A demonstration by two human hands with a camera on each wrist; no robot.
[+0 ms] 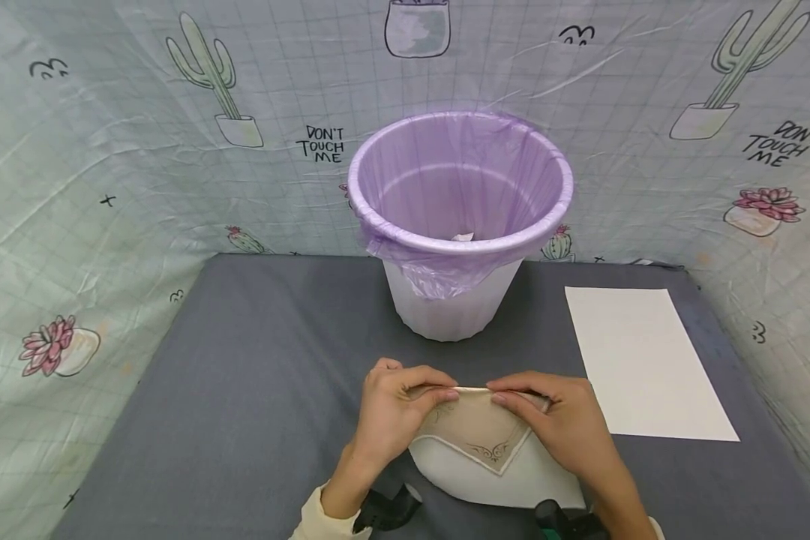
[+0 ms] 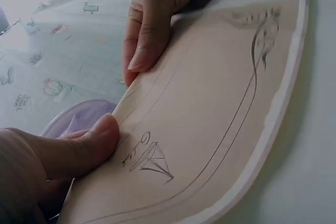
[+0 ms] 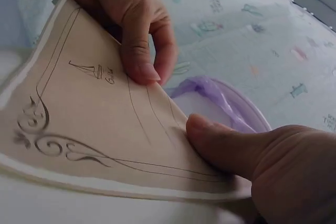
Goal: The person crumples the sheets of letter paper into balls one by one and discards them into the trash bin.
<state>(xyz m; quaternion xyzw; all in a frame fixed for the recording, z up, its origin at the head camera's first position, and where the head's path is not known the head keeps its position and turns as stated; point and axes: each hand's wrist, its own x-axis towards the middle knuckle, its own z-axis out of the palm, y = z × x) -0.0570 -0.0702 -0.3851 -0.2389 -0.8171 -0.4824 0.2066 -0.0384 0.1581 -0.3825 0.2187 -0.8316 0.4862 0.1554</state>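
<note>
From the head view, both hands meet just in front of the person, low over the grey desk (image 1: pixel 243 390). The left hand (image 1: pixel 394 412) and the right hand (image 1: pixel 560 424) each pinch the top fold of a beige paper napkin (image 1: pixel 479 435) with a printed scroll border. Beyond it stands a white bin (image 1: pixel 455 307) lined with a purple bag (image 1: pixel 459 180), and a blank sheet of paper (image 1: pixel 648 360) lies to the right.

In the left wrist view, the napkin (image 2: pixel 210 129) bows in a soft curve, thumb pressed on its face. It looks light, limp and easy to tear.

In the right wrist view, the thumb (image 3: pixel 220 145) clamps the napkin (image 3: pixel 105 124) near the fold. I'd judge the folded edge the firmest place to grip; the loose corner would flop.
</note>
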